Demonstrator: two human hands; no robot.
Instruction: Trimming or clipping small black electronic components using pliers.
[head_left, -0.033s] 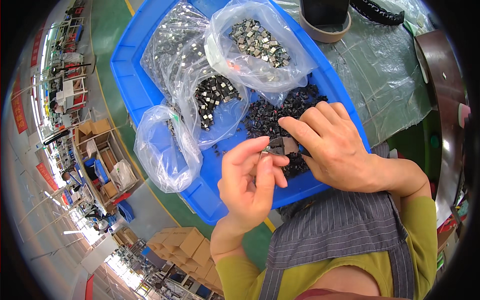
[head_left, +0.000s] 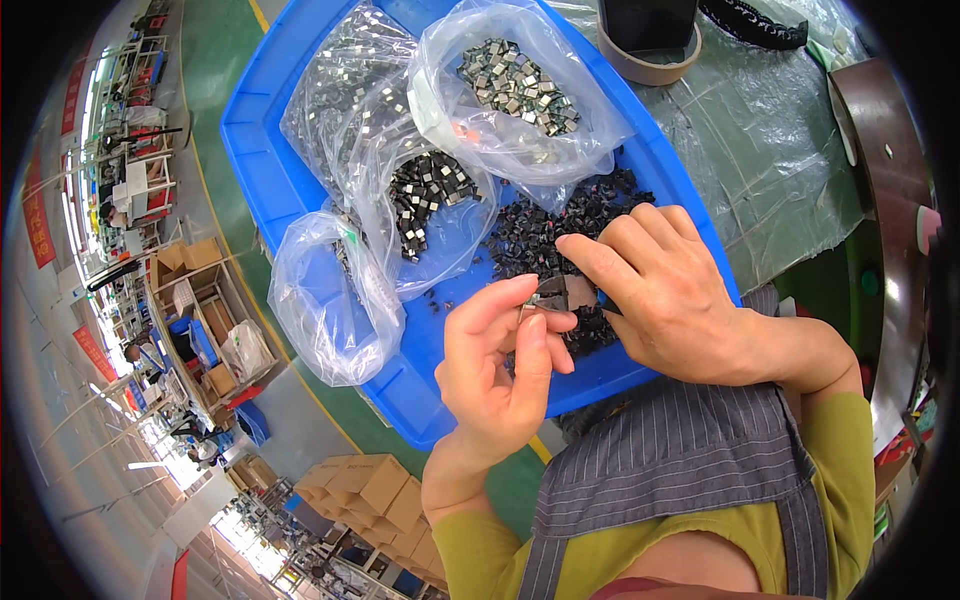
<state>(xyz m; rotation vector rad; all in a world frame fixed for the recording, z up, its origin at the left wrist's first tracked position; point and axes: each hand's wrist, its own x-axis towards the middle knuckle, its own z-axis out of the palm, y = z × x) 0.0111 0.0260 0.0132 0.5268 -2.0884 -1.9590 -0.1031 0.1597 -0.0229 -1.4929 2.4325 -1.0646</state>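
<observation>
Nothing has shifted since the earlier frame: both hands sit as before over the near end of the tray.

Small metal clip (head_left: 528,309) is pinched betw. thumb and fingertips of left hand (head_left: 500,375), fingers curled shut on it, just above the tray's near right corner. Right hand (head_left: 668,300) lies palm-down beside it, index and thumb closed on a small grey square part (head_left: 568,291), touching the left fingertips.

Under the right hand: heap of loose black parts (head_left: 540,240) on the blue tray (head_left: 260,150). Further up, clear bags: one w/ dark square pieces (head_left: 425,195), one w/ silvery pieces (head_left: 515,85), one nearly empty bag (head_left: 325,300) at the left edge. Tape roll (head_left: 650,60) on plastic-covered bench beyond.
</observation>
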